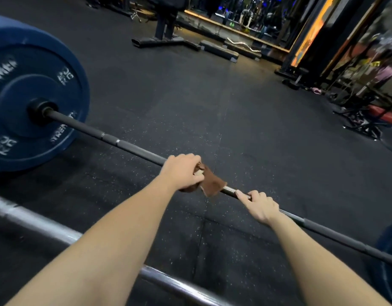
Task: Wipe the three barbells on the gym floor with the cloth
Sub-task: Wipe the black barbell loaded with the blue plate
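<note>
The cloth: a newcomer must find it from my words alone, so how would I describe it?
Start at the blue weight plate on the left and follow its dark barbell rightward. Mid-shaft, the left hand grips a brown cloth folded over the bar, just short of the right hand. It is the only brown, soft thing there; the nearer silver bar is bare.

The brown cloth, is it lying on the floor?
No, the left hand grips the cloth against the dark barbell.
</note>
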Demonstrator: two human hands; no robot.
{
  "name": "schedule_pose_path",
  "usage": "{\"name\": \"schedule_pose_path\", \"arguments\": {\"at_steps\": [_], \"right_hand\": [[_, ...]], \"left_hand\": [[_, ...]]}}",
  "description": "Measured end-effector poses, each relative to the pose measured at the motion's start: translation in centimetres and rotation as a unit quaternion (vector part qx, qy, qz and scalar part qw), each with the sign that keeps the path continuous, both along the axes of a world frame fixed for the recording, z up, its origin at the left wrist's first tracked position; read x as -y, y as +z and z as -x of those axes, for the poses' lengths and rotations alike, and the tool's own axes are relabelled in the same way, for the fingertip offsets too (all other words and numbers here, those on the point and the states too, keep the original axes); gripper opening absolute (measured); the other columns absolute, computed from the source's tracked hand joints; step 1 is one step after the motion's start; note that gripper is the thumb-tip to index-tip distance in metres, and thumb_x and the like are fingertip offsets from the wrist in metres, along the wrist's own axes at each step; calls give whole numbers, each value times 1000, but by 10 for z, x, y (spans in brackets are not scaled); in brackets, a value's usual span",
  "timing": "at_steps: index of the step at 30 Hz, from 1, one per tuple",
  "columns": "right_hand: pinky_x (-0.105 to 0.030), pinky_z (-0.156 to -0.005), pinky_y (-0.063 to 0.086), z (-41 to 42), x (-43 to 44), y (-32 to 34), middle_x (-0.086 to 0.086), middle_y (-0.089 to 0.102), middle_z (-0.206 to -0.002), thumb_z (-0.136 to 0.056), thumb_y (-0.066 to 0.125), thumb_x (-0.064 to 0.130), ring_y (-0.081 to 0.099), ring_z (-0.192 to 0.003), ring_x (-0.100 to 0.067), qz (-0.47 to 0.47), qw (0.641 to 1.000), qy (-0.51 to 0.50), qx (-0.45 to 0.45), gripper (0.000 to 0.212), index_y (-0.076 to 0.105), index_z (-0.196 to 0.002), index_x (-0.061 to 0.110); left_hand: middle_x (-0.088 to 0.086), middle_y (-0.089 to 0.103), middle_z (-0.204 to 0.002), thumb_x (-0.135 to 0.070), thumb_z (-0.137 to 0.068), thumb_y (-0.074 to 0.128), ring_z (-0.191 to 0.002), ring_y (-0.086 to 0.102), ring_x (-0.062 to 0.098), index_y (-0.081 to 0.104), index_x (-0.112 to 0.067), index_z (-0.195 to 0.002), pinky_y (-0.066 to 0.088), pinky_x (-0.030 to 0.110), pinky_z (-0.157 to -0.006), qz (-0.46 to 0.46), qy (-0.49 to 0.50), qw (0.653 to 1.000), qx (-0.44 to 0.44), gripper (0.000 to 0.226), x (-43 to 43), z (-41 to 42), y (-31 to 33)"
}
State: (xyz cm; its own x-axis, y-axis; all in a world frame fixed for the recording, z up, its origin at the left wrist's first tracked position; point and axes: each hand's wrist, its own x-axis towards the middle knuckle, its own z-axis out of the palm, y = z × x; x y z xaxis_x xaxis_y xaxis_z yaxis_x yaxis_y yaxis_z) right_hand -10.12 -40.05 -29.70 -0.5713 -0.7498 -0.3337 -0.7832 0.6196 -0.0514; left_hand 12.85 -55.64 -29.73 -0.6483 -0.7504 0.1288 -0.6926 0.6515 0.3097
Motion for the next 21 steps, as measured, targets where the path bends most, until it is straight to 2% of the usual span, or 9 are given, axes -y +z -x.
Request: {"name": "schedule_pose_path", "arguments": {"at_steps": [3, 6, 8, 10, 12, 14, 17, 21], "right_hand": [[-44, -111, 29, 0, -3, -4, -7, 51, -138, -98, 27, 74, 44, -130, -32, 31, 999, 7, -15, 69, 50, -139, 24], [-44, -110, 29, -1, -3, -6, -7, 51, -138, -97, 25, 75, 44, -129, -33, 35, 999, 15, -22, 70, 50, -137, 23], [-45, -110, 30, 2, -4, -9, -8, 51, -139, -97, 23, 75, 44, -129, -33, 36, 999, 21, -28, 72, 49, -139, 23], [-46, -111, 29, 1, -4, -11, -9, 50, -139, -98, 23, 73, 44, -129, -34, 47, 998, 23, -34, 70, 48, -139, 22], [-46, -111, 28, 1, -5, -14, -10, 49, -139, -101, 25, 67, 43, -129, -35, 52, 997, 27, -46, 62, 47, -136, 20], [-45, -109, 29, 2, -7, -17, -9, 50, -138, -104, 27, 63, 44, -127, -34, 58, 996, 32, -53, 56, 48, -133, 19], [-45, -109, 30, 3, -9, -18, -8, 51, -136, -101, 27, 67, 44, -125, -34, 71, 996, 35, -48, 61, 49, -133, 20], [-44, -109, 31, 4, -10, -17, -6, 53, -134, -98, 23, 73, 45, -123, -31, 79, 995, 44, -46, 68, 50, -134, 22]], "left_hand": [[-2, 63, -111, -46, -90, 59, -105, 60, 27, 54, -27, -108, 46, 41, -87, -20, 52, 998, -15, 26, 10, -16, -3], [1, 62, -117, -36, -91, 59, -106, 56, 30, 52, -30, -135, 43, 39, -90, 9, 58, 997, -49, 45, -5, -3, -13], [4, 60, -120, -30, -92, 56, -107, 52, 33, 49, -32, -146, 40, 38, -98, 17, 22, 997, -65, 54, -27, 20, -19], [5, 58, -124, -30, -92, 55, -107, 50, 35, 56, -31, -141, 38, 40, -103, 37, -42, 997, -55, 49, -55, 50, -26], [5, 55, -126, -32, -94, 53, -107, 49, 35, 61, -27, -134, 37, 41, -103, 41, -64, 996, -39, 41, -77, 76, -26], [4, 54, -126, -30, -97, 49, -109, 48, 33, 61, -24, -131, 37, 40, -103, 15, -43, 999, -26, 37, -82, 87, -21], [3, 55, -126, -30, -98, 48, -114, 49, 31, 61, -24, -128, 42, 41, -101, -36, -36, 999, -13, 33, -66, 79, -10], [-1, 56, -123, -37, -95, 52, -114, 53, 27, 60, -27, -122, 45, 39, -92, -34, 38, 999, 4, 30, -31, 30, -2]]}}
